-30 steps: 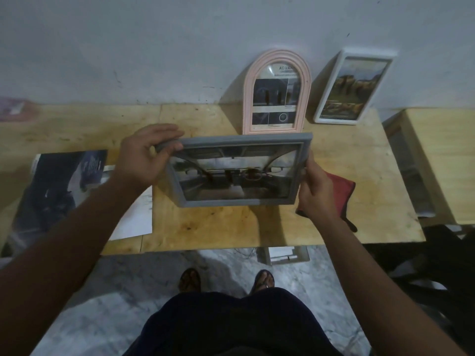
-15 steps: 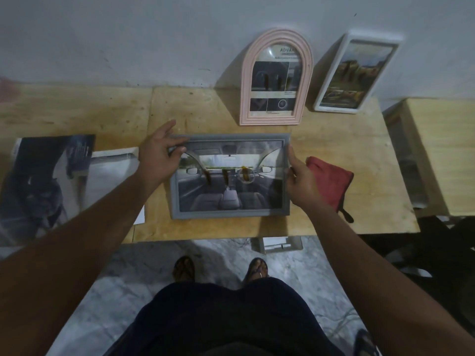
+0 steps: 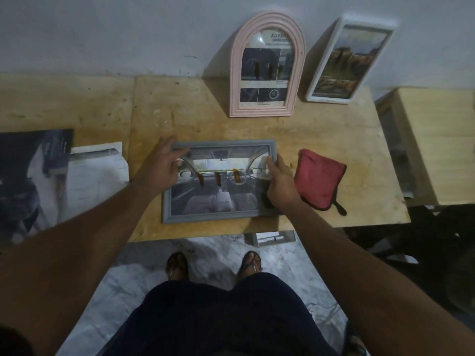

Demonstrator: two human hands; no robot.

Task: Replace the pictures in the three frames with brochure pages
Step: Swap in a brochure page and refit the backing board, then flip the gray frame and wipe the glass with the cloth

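Observation:
A grey picture frame (image 3: 218, 201) with a car-interior page lies flat near the front of the wooden table (image 3: 180, 111). My left hand (image 3: 162, 165) rests over its upper left corner, thumb on the glass. My right hand (image 3: 280, 183) grips its right edge. A pink arched frame (image 3: 267, 65) holding a brochure page leans upright on the wall behind. Beside it, a white frame (image 3: 349, 60) with a landscape-like picture leans tilted against the wall. The dark brochure (image 3: 28, 176) lies at the left with a loose white page (image 3: 97, 170) next to it.
A red cloth (image 3: 318, 176) lies just right of the grey frame. A second wooden table (image 3: 437, 140) stands at the right, separated by a gap. A small white box (image 3: 272, 237) sits on the floor under the table's front edge, near my feet.
The grey frame was held tilted above the table; both hands lowered it, and it now lies flat. My hands stay at its left corner and right edge.

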